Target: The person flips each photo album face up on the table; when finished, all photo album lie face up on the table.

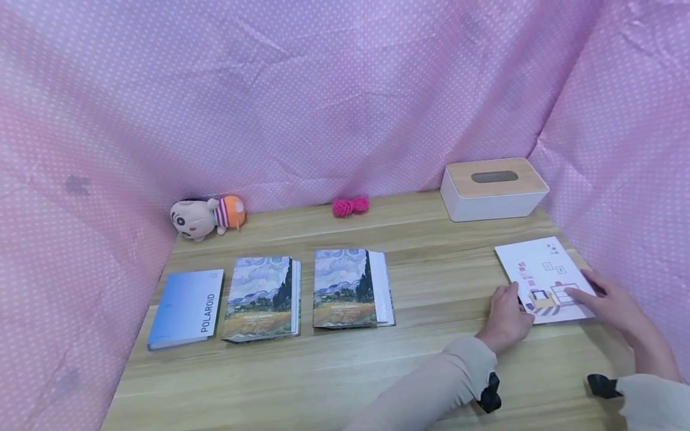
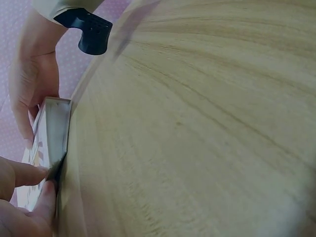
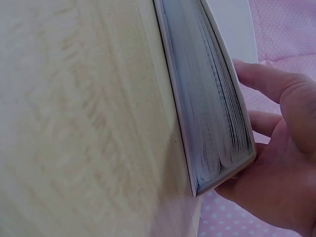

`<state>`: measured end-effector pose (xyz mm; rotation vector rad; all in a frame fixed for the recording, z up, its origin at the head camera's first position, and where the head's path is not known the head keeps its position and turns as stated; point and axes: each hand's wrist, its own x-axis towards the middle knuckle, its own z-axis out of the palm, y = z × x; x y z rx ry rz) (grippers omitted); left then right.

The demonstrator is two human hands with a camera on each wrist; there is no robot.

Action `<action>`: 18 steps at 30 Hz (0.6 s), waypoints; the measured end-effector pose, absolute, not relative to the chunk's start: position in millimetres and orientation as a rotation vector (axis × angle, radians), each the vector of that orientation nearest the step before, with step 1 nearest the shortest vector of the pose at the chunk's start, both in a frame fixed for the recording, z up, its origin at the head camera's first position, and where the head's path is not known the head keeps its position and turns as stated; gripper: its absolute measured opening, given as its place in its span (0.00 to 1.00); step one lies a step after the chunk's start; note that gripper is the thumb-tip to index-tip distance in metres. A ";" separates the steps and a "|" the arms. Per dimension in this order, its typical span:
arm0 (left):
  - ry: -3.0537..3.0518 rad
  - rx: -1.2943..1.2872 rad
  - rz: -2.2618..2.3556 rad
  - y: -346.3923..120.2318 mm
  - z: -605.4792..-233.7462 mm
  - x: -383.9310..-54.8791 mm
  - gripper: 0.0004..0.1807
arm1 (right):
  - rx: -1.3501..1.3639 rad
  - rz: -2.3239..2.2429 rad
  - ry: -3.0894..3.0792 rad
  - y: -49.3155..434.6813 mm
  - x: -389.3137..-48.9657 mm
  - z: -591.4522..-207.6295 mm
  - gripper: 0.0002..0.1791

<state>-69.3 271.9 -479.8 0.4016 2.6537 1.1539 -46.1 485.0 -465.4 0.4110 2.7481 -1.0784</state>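
A white photo album [image 1: 539, 263] with small drawings on its cover lies at the right side of the table. My left hand [image 1: 505, 319] pinches its near left edge between thumb and a finger, as the left wrist view also shows with the album's end [image 2: 58, 129]. At the opposite side, my right hand [image 1: 614, 302] holds the album by the spine, thumb on the cover and fingers along the side. Its stacked pages [image 3: 207, 98] show in the right wrist view, and the cover looks closed. Fingers under the album are partly hidden.
Leftward lie two landscape-painting albums [image 1: 345, 287] [image 1: 259, 296] and a blue POLAROID album [image 1: 185, 305]. Behind them are a plush toy [image 1: 199, 218] and pink yarn [image 1: 350, 207]. A tissue box [image 1: 493, 203] stands at the back right. Pink dotted cloth [image 1: 345, 108] surrounds the table.
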 end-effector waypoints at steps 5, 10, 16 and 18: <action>2.628 0.408 1.127 273.2 -478.0 -71.6 0.36 | 0.458 -1.151 2.757 484.0 -45.7 -463.7 0.45; 2.610 0.411 1.111 273.1 -477.2 -71.7 0.36 | 0.503 -1.203 2.764 482.6 -44.5 -463.2 0.45; 2.618 0.438 1.108 270.8 -476.7 -73.6 0.35 | 0.554 -1.316 2.802 483.6 -41.8 -465.1 0.41; 2.619 0.443 1.109 270.0 -475.8 -74.6 0.35 | 0.575 -1.344 2.796 484.8 -41.2 -463.8 0.40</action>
